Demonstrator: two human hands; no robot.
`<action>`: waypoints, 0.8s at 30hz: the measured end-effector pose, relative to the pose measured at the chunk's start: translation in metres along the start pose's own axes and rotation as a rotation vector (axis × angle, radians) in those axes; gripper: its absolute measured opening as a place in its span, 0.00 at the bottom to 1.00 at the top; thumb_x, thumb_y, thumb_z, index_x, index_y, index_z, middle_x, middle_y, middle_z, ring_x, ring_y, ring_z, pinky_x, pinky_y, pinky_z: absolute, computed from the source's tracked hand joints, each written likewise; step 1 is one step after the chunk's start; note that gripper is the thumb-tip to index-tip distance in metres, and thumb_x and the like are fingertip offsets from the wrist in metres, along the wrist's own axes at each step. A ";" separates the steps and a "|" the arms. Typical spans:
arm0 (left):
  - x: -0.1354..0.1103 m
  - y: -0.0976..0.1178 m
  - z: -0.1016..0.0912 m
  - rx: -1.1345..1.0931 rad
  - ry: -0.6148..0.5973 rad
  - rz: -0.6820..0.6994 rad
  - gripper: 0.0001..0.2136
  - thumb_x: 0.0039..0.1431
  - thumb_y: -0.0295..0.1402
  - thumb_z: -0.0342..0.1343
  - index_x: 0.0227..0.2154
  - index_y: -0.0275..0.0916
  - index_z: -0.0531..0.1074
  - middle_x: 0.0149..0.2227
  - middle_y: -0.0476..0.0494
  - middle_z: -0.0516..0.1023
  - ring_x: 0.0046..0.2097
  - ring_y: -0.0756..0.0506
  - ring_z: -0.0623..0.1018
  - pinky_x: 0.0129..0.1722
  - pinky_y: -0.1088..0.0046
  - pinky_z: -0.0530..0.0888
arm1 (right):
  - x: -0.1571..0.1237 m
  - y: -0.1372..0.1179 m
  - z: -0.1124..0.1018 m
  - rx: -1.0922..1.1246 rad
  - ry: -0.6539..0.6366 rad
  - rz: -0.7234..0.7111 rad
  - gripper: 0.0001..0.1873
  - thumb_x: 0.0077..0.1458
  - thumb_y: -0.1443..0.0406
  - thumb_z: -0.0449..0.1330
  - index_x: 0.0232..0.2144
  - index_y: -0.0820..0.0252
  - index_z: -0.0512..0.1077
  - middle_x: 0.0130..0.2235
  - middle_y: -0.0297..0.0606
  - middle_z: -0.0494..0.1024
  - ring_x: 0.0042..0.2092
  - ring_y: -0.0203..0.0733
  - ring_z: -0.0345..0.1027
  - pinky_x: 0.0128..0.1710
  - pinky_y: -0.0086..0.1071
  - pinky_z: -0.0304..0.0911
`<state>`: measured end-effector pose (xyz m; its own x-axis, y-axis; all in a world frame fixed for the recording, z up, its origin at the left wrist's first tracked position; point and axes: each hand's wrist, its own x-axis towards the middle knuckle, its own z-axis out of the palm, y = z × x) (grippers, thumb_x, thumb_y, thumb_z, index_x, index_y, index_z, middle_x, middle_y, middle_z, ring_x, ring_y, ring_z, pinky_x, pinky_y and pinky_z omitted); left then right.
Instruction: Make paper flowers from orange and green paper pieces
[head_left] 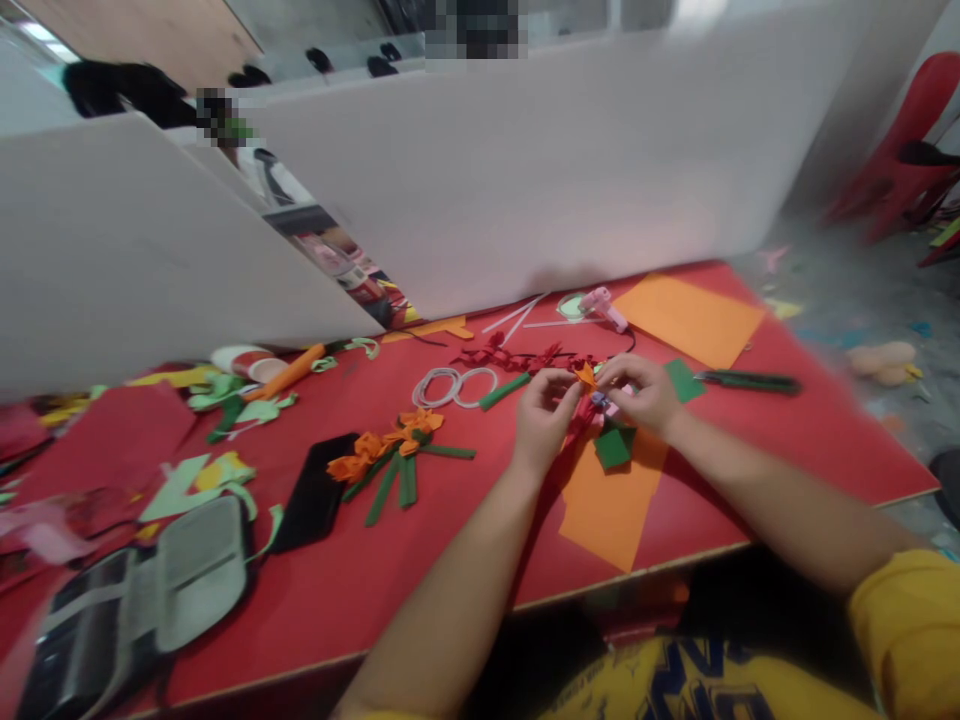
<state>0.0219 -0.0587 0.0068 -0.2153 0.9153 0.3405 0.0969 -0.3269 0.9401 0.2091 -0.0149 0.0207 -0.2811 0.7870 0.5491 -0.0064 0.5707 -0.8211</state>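
Between my left hand (pixel 549 420) and my right hand (pixel 641 392) is a small folded orange paper piece (pixel 586 376), pinched by the fingers of both. Below the hands lie an orange paper sheet (pixel 611 510) and a dark green paper square (pixel 613 449). Pink and purple bits show under the fingers, too small to make out. Left of my hands, several orange paper flowers (pixel 405 432) with green paper stems (pixel 384 492) rest on the red table (pixel 450 570). A rolled green strip (pixel 505 391) lies beside my left hand.
Behind my hands are a pink glue gun (pixel 604 308), red paper flowers (pixel 495 352) and coiled white cord (pixel 437 387). A green cutter knife (pixel 750 381) lies right. A black phone (pixel 316 495), an open case (pixel 202 570) and paper scraps fill the left. White partitions (pixel 562 170) border the table.
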 end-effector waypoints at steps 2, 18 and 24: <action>0.001 0.000 -0.001 0.008 -0.008 0.001 0.12 0.63 0.44 0.69 0.40 0.41 0.80 0.38 0.45 0.83 0.36 0.48 0.80 0.39 0.73 0.77 | 0.000 0.001 0.000 0.029 0.007 0.019 0.02 0.56 0.65 0.68 0.32 0.53 0.81 0.38 0.41 0.85 0.41 0.46 0.79 0.39 0.38 0.74; -0.003 0.006 -0.001 0.067 -0.060 0.027 0.07 0.64 0.38 0.67 0.38 0.41 0.81 0.36 0.45 0.84 0.34 0.48 0.81 0.35 0.74 0.77 | -0.005 0.002 0.004 0.245 -0.067 0.279 0.13 0.53 0.58 0.70 0.39 0.55 0.76 0.38 0.36 0.80 0.34 0.39 0.74 0.33 0.32 0.73; -0.003 0.009 -0.002 0.138 -0.078 0.090 0.08 0.64 0.39 0.68 0.37 0.41 0.80 0.36 0.45 0.82 0.35 0.48 0.80 0.33 0.75 0.75 | -0.003 0.004 0.005 0.138 -0.034 0.264 0.12 0.54 0.57 0.71 0.36 0.56 0.76 0.35 0.35 0.79 0.31 0.38 0.74 0.31 0.32 0.72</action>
<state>0.0212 -0.0647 0.0141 -0.1240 0.9011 0.4155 0.2463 -0.3777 0.8926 0.2050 -0.0161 0.0145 -0.3224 0.8944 0.3101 -0.0587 0.3081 -0.9495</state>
